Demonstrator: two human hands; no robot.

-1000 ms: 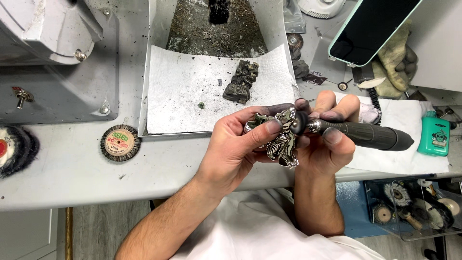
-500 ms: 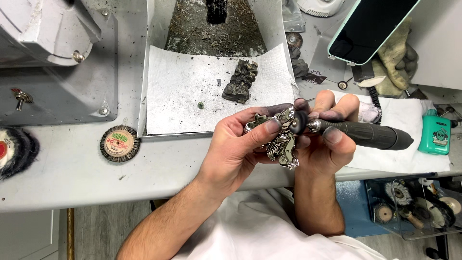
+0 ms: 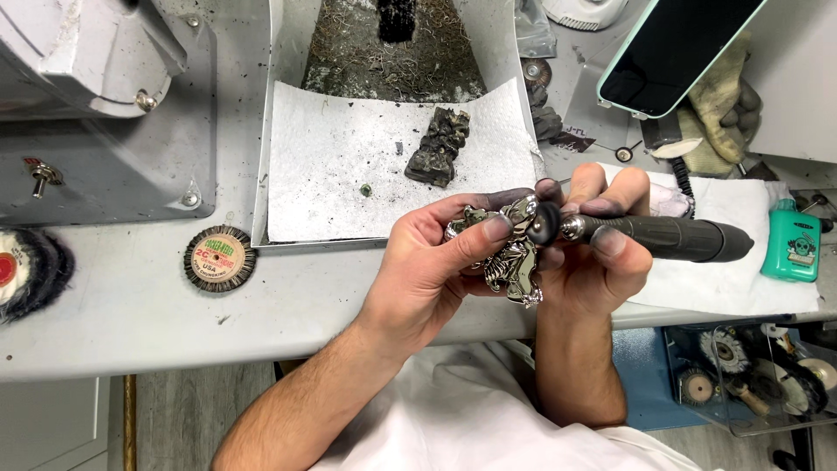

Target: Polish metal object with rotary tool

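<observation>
My left hand [image 3: 432, 266] grips a shiny, ornate silver metal piece [image 3: 510, 253] between blackened thumb and fingers, above the bench's front edge. My right hand [image 3: 593, 253] holds a dark rotary handpiece [image 3: 671, 237] like a pen. Its small dark round polishing tip [image 3: 545, 222] touches the top of the metal piece. Both hands' fingertips are stained black.
A white paper towel [image 3: 340, 166] lies in a dust tray, with a dark unpolished metal piece [image 3: 438, 146] on it. A round bristle wheel [image 3: 219, 258] lies on the grey bench. Also here: a phone [image 3: 676, 48] at upper right, a green bottle [image 3: 792, 240], a grey machine [image 3: 96, 105] at left.
The metal piece has turned slightly in my left hand under the polishing tip. Both hands stay in the same place.
</observation>
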